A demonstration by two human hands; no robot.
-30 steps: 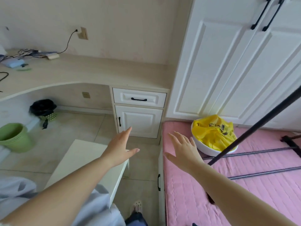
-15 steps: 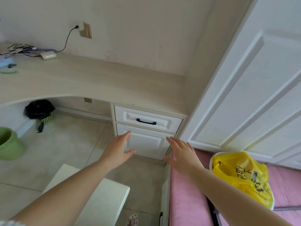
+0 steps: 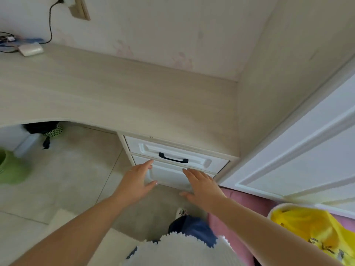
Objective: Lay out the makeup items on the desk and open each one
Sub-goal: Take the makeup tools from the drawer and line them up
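Note:
A pale wooden desk fills the upper middle of the head view. Under its right end is a white drawer with a black handle, shut, above a white cabinet door. My left hand and my right hand are stretched forward with straight fingers, side by side in front of the cabinet door, just below the drawer. Both hold nothing. No makeup items are in sight.
A white wardrobe stands at the right. A yellow bag lies in a white bowl on the pink mattress. Cables and a white box sit at the desk's far left. A green bin and a white stool stand on the floor.
The view has moved closer to the desk and drawer. Both hands have stayed stretched out and now reach the cabinet front below the drawer.

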